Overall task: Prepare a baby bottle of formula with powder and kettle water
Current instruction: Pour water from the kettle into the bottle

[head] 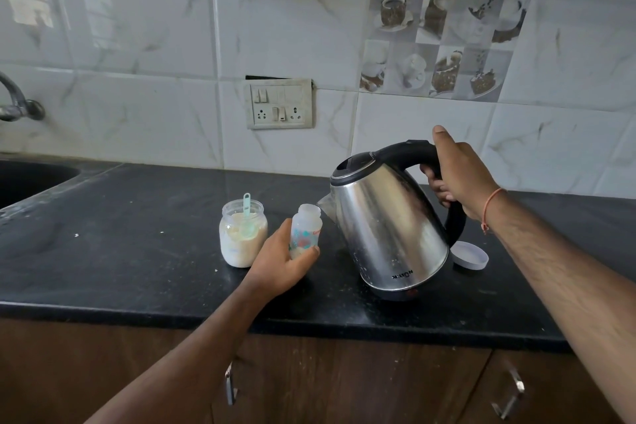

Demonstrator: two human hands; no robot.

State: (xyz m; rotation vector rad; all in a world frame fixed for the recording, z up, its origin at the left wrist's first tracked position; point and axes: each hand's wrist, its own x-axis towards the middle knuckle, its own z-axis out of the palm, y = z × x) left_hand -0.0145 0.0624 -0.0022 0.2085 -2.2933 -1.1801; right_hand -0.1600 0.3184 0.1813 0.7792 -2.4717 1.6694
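My left hand [280,260] grips a small clear baby bottle [305,229] with a printed pattern; its top is uncapped and some white powder shows at its bottom. My right hand [457,175] holds the black handle of a steel kettle [385,220], which is tilted left with its spout just beside the bottle's mouth. No water stream is visible. Left of the bottle stands an open glass jar of pale formula powder [242,234] with a green scoop [246,206] sticking out of it.
A white round lid [469,255] lies on the black counter [137,241] behind the kettle's base. A dark sink [31,179] and a tap [17,103] are at the far left. A switch panel [279,103] sits on the tiled wall.
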